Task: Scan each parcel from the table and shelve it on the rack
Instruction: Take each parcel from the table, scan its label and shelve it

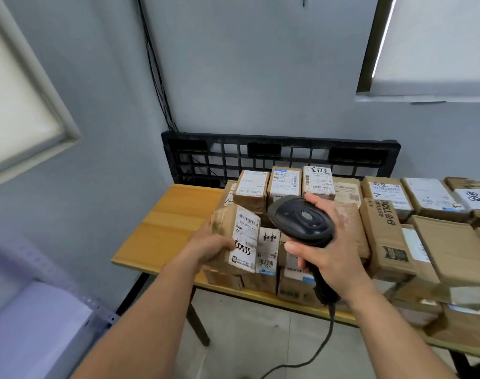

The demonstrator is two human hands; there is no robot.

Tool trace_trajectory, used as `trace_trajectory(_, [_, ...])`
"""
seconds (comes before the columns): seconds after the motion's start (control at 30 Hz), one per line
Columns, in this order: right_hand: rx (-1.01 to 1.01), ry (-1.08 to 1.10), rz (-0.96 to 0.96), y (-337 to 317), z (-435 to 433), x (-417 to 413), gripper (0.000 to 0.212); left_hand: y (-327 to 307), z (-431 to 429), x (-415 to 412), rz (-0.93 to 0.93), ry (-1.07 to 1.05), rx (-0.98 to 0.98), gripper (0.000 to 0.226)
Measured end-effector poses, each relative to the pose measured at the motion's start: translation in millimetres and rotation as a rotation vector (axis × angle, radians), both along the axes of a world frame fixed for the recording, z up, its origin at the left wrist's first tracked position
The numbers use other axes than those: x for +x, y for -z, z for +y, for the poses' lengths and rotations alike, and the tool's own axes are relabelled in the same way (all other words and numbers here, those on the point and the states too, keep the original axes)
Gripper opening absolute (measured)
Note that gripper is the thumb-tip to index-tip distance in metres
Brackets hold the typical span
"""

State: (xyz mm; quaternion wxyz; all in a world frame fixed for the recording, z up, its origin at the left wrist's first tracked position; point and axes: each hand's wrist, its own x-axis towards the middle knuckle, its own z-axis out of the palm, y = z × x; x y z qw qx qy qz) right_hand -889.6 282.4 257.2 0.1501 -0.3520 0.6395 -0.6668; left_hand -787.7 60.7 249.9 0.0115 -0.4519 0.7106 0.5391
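Note:
My left hand (pixel 210 246) grips a small brown cardboard parcel (pixel 234 237) with a white barcode label, tilted up above the pile. My right hand (pixel 329 247) holds a black corded barcode scanner (pixel 301 218) by its handle, its head just right of the parcel's label. Beneath them, several more taped cardboard parcels (pixel 383 231) cover the wooden table (pixel 162 228).
A black plastic pallet (pixel 282 154) leans on the wall behind the table. A grey metal rack (pixel 42 310) stands at the lower left. The scanner's cable (pixel 323 343) hangs toward the floor. Cables run down the wall corner.

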Motion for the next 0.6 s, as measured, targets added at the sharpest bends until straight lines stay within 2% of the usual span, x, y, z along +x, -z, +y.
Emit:
trace_trajectory(0.13, [-0.015, -0.065, -0.021, -6.5, -4.4, 16.6, 0.083, -1.7, -0.6, 26.5, 0.203, -0.089, 0.127, 0.107])
trace_trajectory(0.27, [-0.050, -0.130, -0.056, -15.4, -7.9, 31.2, 0.080, -4.4, 2.3, 45.8, 0.360, -0.104, 0.033, 0.112])
trace_trajectory(0.4, [-0.125, -0.237, -0.158, -26.7, -8.1, 44.4, 0.074, -6.6, 3.7, 58.4, 0.436, -0.115, -0.075, 0.110])
trace_trajectory(0.6, [-0.147, -0.300, -0.223, -35.1, -4.4, 58.4, 0.080, -4.9, 5.5, 66.5, 0.515, -0.134, -0.115, 0.110])
